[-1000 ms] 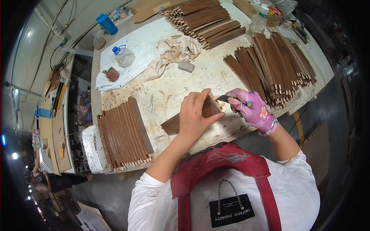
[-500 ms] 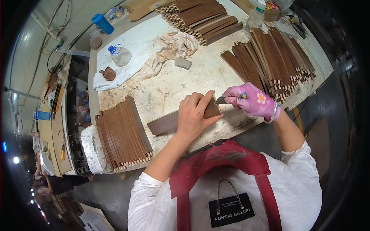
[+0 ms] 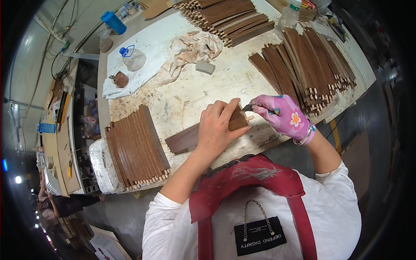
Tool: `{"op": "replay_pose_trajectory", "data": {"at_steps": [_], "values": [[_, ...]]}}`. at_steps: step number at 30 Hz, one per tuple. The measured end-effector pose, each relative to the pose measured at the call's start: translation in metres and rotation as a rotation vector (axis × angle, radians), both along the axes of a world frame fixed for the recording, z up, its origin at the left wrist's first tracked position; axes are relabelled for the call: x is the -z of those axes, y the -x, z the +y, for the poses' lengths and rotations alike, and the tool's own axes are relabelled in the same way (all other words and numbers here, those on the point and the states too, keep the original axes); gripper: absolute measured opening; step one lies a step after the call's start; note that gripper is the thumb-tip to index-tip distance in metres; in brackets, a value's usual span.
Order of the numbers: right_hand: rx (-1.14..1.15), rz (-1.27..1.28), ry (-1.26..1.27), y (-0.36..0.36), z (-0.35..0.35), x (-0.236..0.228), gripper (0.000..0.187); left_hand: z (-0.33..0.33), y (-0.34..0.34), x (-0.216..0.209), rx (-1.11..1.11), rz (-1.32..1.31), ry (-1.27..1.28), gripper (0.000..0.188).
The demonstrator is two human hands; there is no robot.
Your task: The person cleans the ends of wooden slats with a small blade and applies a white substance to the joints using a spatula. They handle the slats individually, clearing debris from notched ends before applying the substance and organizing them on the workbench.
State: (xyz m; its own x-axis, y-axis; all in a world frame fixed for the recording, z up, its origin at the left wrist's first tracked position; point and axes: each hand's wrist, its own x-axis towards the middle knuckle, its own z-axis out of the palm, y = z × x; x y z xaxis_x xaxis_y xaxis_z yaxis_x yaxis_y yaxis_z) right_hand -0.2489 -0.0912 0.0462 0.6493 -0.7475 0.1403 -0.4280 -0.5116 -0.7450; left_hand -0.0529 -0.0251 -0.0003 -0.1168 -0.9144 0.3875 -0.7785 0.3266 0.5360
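Observation:
On the worktable lies a dark brown wooden board [image 3: 182,138], its pale dowel [image 3: 250,118] sticking out of the right end. My bare left hand [image 3: 215,128] is closed over the board near that end, thumb along the near edge and fingers across the far one. My right hand [image 3: 284,116], in a pink glove with a flower print, pinches a small dark tool [image 3: 247,107]. The tool's tip meets the board's end beside the dowel; its exact kind is hard to make out, as the fingers cover most of it.
Doweled boards stand in a row [image 3: 136,147] at left, beside a wrapped white block [image 3: 104,167]. More boards are piled at right [image 3: 303,65] and at the back [image 3: 229,17]. Behind my hands are a grey block [image 3: 205,67], a stained cloth [image 3: 190,52] and a blue-capped jug [image 3: 134,60].
My right hand has turned a little, and the dark tool now shows narrower at the board's end. The left hand and board have stayed nearly in place.

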Motion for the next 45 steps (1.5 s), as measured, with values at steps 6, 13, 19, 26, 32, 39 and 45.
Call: {"op": "replay_pose_trajectory", "data": {"at_steps": [6, 13, 19, 26, 32, 39, 45], "values": [[-0.036, 0.058, 0.012, 0.003, -0.001, 0.02, 0.022, 0.003, -0.002, 0.008, 0.036, -0.041, -0.06, 0.064], [-0.044, 0.055, -0.415, 0.004, 0.0, 0.093, 0.027, 0.004, -0.009, 0.072, 0.114, -0.045, -0.242, 0.06], [-0.008, 0.172, -0.223, -0.005, 0.011, 0.135, 0.025, 0.011, -0.01, 0.098, 0.116, -0.191, -0.371, 0.06], [0.047, 0.267, -0.203, -0.01, 0.015, 0.131, 0.022, 0.015, -0.015, 0.099, 0.14, -0.152, -0.283, 0.065], [0.238, 0.029, -0.387, 0.014, 0.035, 0.125, 0.029, 0.027, -0.016, 0.109, 0.318, -0.125, -0.289, 0.061], [0.494, -0.119, -0.47, 0.033, 0.117, 0.143, 0.03, 0.025, -0.009, 0.106, 0.521, -0.187, -0.233, 0.061], [0.68, -0.13, -0.407, 0.005, 0.142, 0.15, 0.026, 0.026, -0.01, 0.1, 0.627, -0.166, -0.243, 0.059]]}}
